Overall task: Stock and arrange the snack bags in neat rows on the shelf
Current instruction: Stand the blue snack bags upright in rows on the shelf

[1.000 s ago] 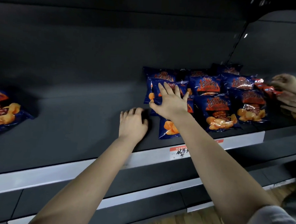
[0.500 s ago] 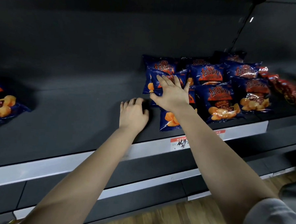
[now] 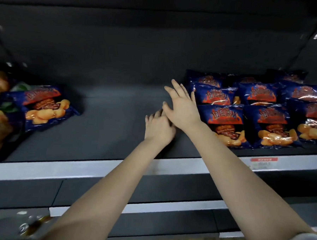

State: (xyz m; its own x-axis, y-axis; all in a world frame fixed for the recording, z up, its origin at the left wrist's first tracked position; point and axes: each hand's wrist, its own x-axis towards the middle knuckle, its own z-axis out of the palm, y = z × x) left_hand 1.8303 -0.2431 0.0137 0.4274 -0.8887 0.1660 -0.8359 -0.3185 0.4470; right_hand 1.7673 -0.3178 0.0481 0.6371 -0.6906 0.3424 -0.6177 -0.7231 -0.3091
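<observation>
Lifted off the front bag it was pressing a second ago, the right hand (image 3: pixel 182 108) now hovers with fingers straight and spread, holding nothing, at centre frame just left of the stocked glossy dark-blue snack bags (image 3: pixel 222 119), while the view has swung left to take in more of the dark grey shelf (image 3: pixel 107 135). The left hand (image 3: pixel 158 128) rests on the shelf directly below it, fingers stretched forward and gripping nothing; their tips are hidden under the right hand. At centre right the blue bags lie flat in overlapping rows running front to back, their lower edges close to the pale grey front rail (image 3: pixel 59 169) and its red-and-white price label (image 3: pixel 263 162). That block looks largely tidy. A wide stretch of bare shelf separates it from the loose blue bags (image 3: pixel 42 104) lying askew in a heap at the left edge of the frame, which by appearance remain to be brought over and squared into rows.
</observation>
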